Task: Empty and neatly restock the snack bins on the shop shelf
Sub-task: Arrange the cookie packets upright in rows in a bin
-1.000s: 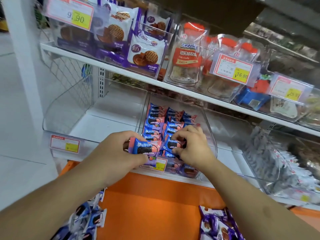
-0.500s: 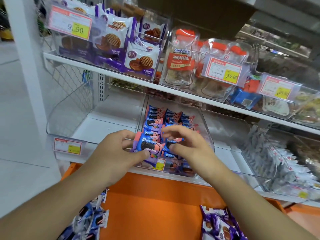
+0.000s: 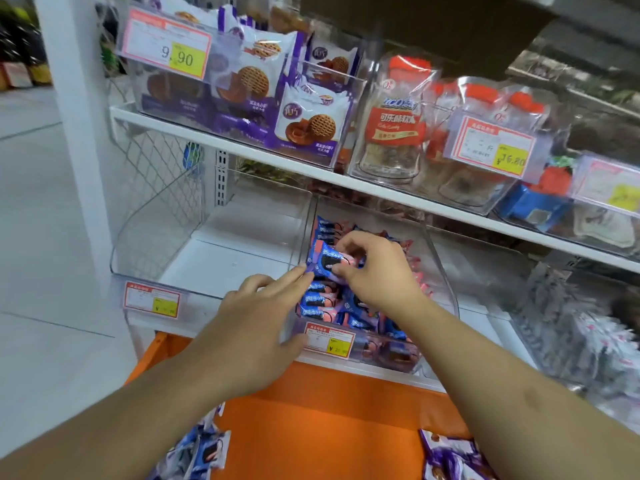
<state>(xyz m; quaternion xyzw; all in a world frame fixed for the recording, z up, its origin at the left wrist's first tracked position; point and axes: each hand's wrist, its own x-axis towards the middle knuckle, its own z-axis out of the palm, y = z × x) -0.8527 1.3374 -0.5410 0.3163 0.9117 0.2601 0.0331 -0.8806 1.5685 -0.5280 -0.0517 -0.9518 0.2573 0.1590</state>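
In the middle bin (image 3: 440, 258), 12 o'clock of the orange ledge (image 3: 311, 410) | right hand (image 3: 377, 271) now pinches 1 blue-pink packet (image 3: 323, 259), lifted since 1 s ago | left hand (image 3: 256, 327) has let go, fingers straight, touching its corner | restocking continues, rows part-filled

Shop: price tags (image 3: 168, 46) on shelved clear snack bins (image 3: 440, 271).
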